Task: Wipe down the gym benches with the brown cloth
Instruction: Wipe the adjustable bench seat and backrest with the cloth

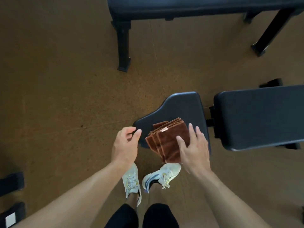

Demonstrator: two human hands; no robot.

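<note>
Folded brown microfibre cloth (pixel 167 140) lies on the near seat pad of the black padded desk (pixel 185 109), overhanging its near edge. Long axis runs near-left to far-right; layered folds fan toward the far-left, small tag on top. Right hand (pixel 194 148) just beside it on the right, fingers (pixel 191 130) spread, thumb on the cloth. Left hand (pixel 125 143) apart to the left, fingers loosely curled, holding nothing.

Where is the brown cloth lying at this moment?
In the head view, the folded brown cloth lies on the near end of the small black seat pad, low centre, between the left hand and the right hand, which touches its right edge.
</note>
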